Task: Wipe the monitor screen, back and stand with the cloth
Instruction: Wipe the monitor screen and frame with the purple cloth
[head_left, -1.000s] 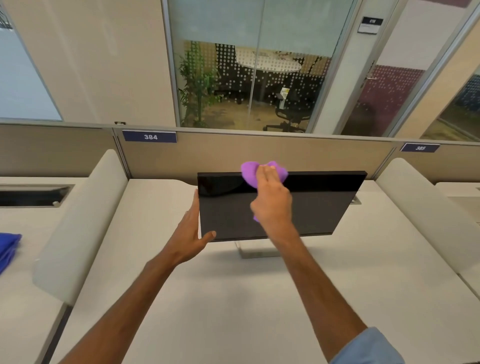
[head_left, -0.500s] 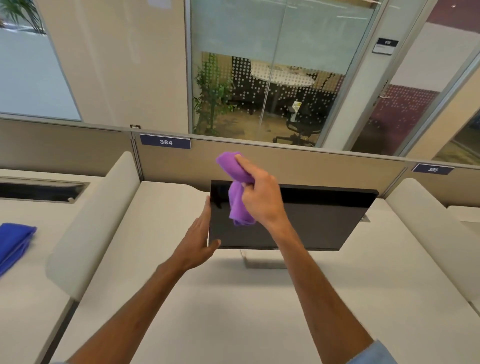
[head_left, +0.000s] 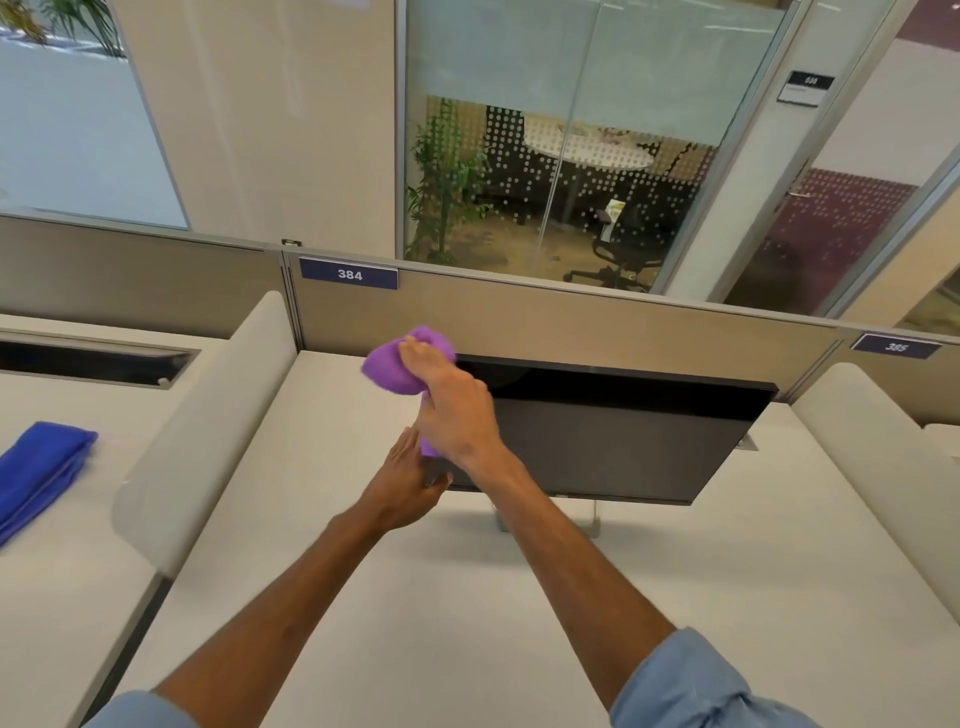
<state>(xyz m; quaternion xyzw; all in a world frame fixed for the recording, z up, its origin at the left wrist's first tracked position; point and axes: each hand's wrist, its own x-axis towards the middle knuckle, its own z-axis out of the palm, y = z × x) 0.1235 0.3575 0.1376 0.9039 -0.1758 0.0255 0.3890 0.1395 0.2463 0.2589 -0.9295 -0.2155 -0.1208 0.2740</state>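
A black monitor (head_left: 597, 441) stands on a white desk (head_left: 467, 597), its dark screen facing me and its silver stand (head_left: 545, 519) partly visible under the lower edge. My right hand (head_left: 457, 415) is closed on a purple cloth (head_left: 395, 366) at the monitor's top left corner, the cloth bunched over that corner. My left hand (head_left: 405, 483) grips the monitor's left edge near the lower corner, partly hidden behind my right wrist.
A folded blue cloth (head_left: 41, 473) lies on the neighbouring desk at the left. Padded white dividers (head_left: 208, 431) flank the desk on both sides. A beige partition (head_left: 571, 327) labelled 384 runs behind the monitor, with glass walls beyond.
My right hand has carried the purple cloth leftward from the top middle of the screen to the top left corner. My left hand has stayed on the left edge.
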